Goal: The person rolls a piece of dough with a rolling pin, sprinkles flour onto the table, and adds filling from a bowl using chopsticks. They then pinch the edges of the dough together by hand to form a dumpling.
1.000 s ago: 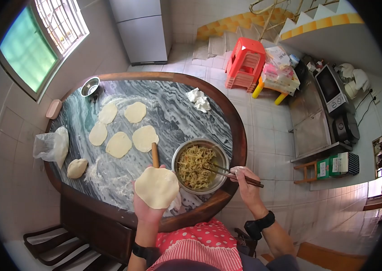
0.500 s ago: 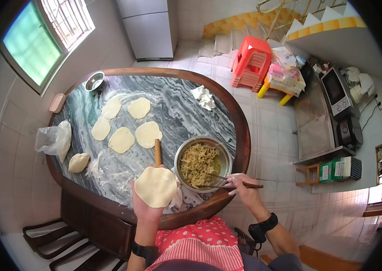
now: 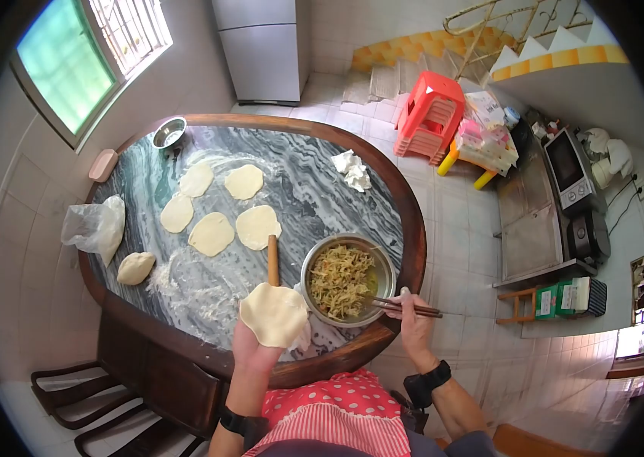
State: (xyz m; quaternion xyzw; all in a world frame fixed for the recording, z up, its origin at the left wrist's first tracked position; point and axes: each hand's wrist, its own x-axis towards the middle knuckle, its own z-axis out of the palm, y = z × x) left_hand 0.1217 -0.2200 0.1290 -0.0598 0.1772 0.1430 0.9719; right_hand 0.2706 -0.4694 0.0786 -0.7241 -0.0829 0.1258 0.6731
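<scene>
On my left hand [image 3: 255, 352] rests a round dough wrapper [image 3: 274, 314], which covers the palm and most of the fingers. My right hand [image 3: 415, 322] grips a pair of dark chopsticks [image 3: 430, 311], their tips in the shredded filling [image 3: 339, 280] inside a metal bowl [image 3: 306, 298]. A wooden rolling pin [image 3: 273, 263] lies just beyond the held wrapper. Several flat dough rounds, one of them a dough round [image 3: 211, 234] near the middle, lie on the floured marble tabletop [image 3: 314, 190]. A dough lump [image 3: 136, 268] sits toward the left edge.
A plastic bag [image 3: 101, 228] and a pink dish [image 3: 103, 164] are at the table's left edge. A small metal bowl [image 3: 169, 134] stands at the back, crumpled tissue [image 3: 352, 170] at the right. Red stools [image 3: 432, 114] stand beyond; a dark wooden chair [image 3: 154, 373] is at front left.
The chopsticks have come together, their tips drawing close in the filling. The wrapper on my left hand has tilted, its edge curling. The whole view has shifted slightly.
</scene>
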